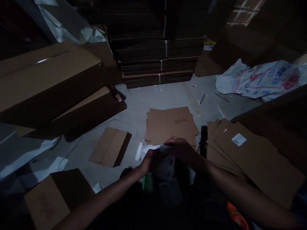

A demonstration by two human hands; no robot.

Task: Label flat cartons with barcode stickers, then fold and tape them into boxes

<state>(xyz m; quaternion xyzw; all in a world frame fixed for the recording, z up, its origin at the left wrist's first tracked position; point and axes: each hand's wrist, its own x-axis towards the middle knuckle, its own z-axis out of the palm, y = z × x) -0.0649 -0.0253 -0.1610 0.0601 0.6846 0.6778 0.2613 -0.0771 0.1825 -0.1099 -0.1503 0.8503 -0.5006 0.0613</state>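
Item 1 – left hand (151, 159): low centre of view, fingers curled round the edge of a pale plastic bag (168, 169); grip looks closed on it.

Item 2 – right hand (179, 147): just beside the left, touching it, fingers bent over the top of the same bag, pinching it shut-ish (too dark to see the fingertips properly).

Item 3 – bag: hangs betw. both hands and drops toward the lap; contents can't be made out.

Item 4 – flat printed cardboard sheet (171, 125): on the floor right behind the hands, lying on others like it.

Item 5 – white roll (139, 151): on the floor just left of the hands, prob. tape.

Item 6 – stack of flat cardboard w/ white label (242, 150): floor, right side, fanned.

Item 7 – folded box piece (110, 147): floor, left, apart from the hands.

Item 8 – bundled cardboard pile (158, 60): far centre, strapped.

Item 9 – printed sack (261, 80): far right, crumpled.

Step in hand, as judged: working the bag's mouth w/ both hands. Next move calls for a steady two-hand pinch and a firm hold at the top edge, since thin plastic slips.
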